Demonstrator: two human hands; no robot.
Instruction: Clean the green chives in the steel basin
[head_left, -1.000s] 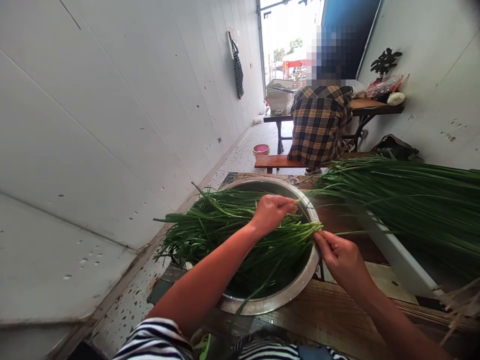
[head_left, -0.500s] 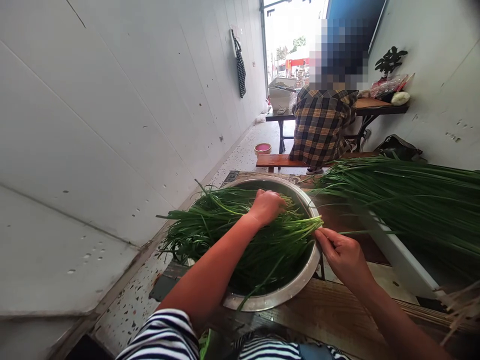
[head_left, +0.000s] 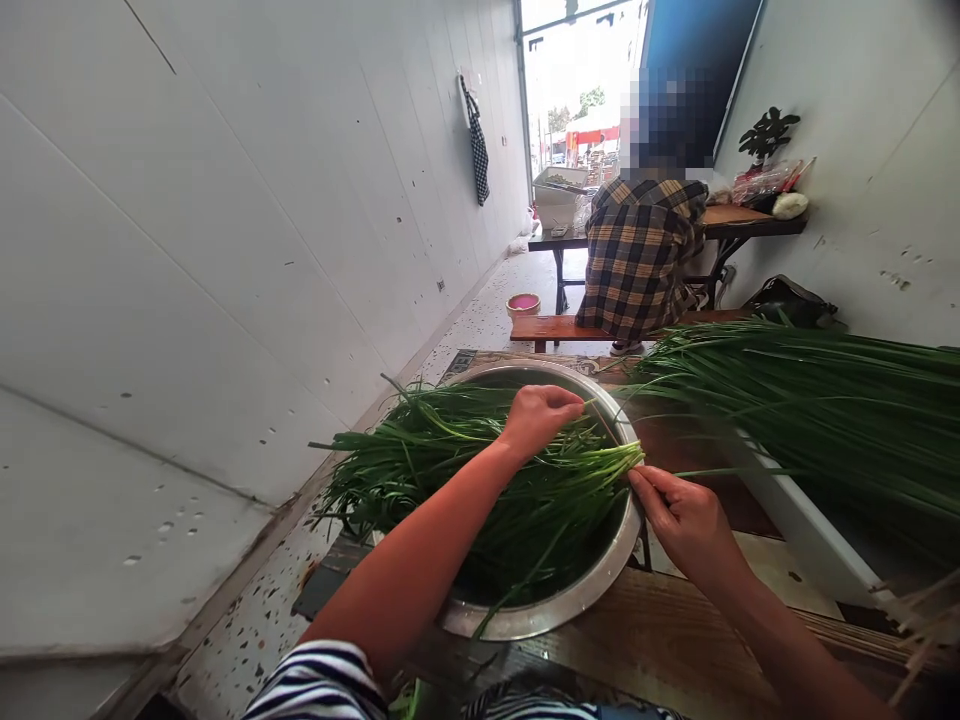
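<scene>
- Gripping pale ends (head_left: 628, 456) of green bunch (head_left: 585, 475), right of centre, with nearer right hand (head_left: 686, 515)
- Stretching lengthwise leftward from there
- Pinching thin stalk (head_left: 589, 403) with left hand (head_left: 538, 418)

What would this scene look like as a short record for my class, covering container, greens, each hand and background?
Container: round metal basin on a wooden surface
Greens: long leaves heaped in the basin; another pile alongside
Left hand: grip pinching what looks like a pale stem
Right hand: grip beside pale stem ends at the rim; exact hold unclear
Background: person in plaid, seated on a bench, facing away
</scene>
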